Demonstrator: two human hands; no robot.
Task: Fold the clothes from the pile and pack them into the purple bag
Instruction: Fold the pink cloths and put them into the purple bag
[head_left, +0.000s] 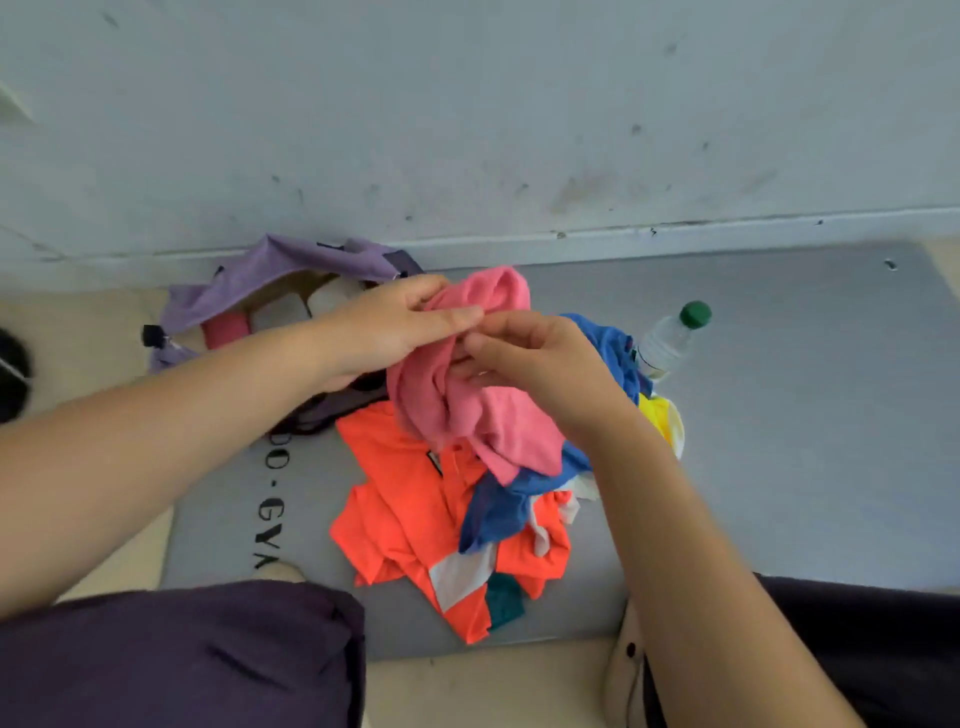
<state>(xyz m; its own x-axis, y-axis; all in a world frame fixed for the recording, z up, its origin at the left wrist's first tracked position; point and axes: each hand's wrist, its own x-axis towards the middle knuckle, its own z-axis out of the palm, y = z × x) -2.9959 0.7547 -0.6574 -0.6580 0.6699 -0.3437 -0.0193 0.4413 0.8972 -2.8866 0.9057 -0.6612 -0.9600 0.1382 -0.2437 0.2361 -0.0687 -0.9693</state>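
Note:
A crumpled pink garment (488, 415) hangs above the pile, held by both hands. My left hand (395, 327) grips its upper edge from the left. My right hand (524, 358) pinches the cloth just below, fingers curled into the folds. Under it lies the pile: an orange garment (410, 514) with a white stripe, a blue one (498, 509) and a yellow one (660, 415). The purple bag (249, 280) lies open by the wall at the left, with a pink item (226, 330) and pale items inside.
A grey mat (779, 441) with black lettering covers the floor under the pile. A clear water bottle (670, 338) with a green cap lies right of the clothes. The wall runs along the back. My knees in dark shorts frame the near edge.

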